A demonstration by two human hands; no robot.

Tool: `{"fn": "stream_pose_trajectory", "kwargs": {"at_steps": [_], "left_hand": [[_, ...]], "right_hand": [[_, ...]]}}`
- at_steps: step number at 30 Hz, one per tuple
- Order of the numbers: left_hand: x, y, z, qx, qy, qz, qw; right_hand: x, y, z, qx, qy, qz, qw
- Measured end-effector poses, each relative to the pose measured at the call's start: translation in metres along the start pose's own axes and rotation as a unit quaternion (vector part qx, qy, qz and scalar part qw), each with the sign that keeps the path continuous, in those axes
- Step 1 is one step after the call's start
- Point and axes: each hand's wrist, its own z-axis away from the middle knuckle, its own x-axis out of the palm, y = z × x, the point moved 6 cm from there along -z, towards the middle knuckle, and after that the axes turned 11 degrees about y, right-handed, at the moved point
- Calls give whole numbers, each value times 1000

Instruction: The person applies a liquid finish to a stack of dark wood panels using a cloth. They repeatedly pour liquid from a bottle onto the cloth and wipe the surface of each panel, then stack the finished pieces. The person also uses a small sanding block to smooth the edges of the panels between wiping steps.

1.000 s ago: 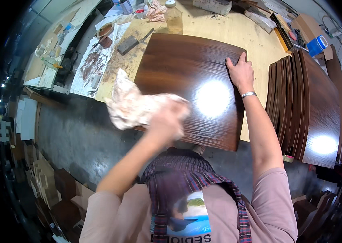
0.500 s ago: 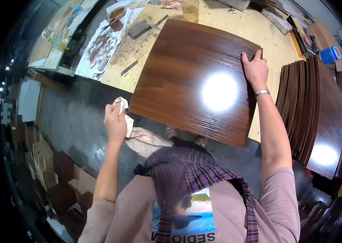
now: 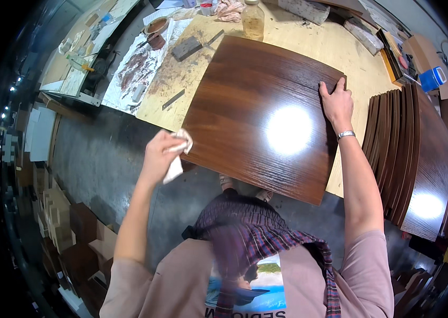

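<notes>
A glossy dark brown wooden panel (image 3: 234, 100) lies on the pale workbench, its near edge jutting out over the bench front. A bright lamp reflection shines on its surface. My left hand (image 3: 159, 153) is closed around a white cloth (image 3: 175, 168) at the panel's near left corner; part of the cloth hangs down below my fingers. On the far right edge of the panel rests my right hand (image 3: 337, 105), thumb spread on the top face and fingers curled at the edge, gripping it.
A stack of similar dark panels (image 3: 393, 143) stands on the right. Behind the panel is a glass jar (image 3: 253, 22). At the far left lie a sanding block (image 3: 186, 49), a thin dark strip (image 3: 173, 99), a stained white sheet (image 3: 128, 79) and a brown-coated cup (image 3: 156, 40).
My left hand has moved right and slightly up with the cloth, to the panel's near left corner. My right hand keeps its place on the panel's right edge.
</notes>
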Motion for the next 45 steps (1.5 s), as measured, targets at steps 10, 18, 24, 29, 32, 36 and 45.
{"fn": "stream_pose_trajectory", "kwargs": {"at_steps": [10,18,24,29,32,36,45], "left_hand": [[9,-7,-33,122,-33,-124,984],[6,32,-35,223,58,-208,950],[-5,29,-2,234,38,-275,932],[8,40,-20,270,11,-314,910],[-3,38,-4,262,-27,-331,906],[8,47,0,239,22,-337,911],[136,99,91,312,-84,-159,933]], "right_hand": [[-1,-6,1,-5,4,1,1000],[1,-12,6,-8,0,-1,1000],[-5,-5,5,6,6,9,1000],[1,-10,6,-7,7,3,1000],[-2,-7,3,1,15,2,1000],[-5,-7,6,0,14,-5,1000],[-4,-8,4,-13,16,-5,1000]]}}
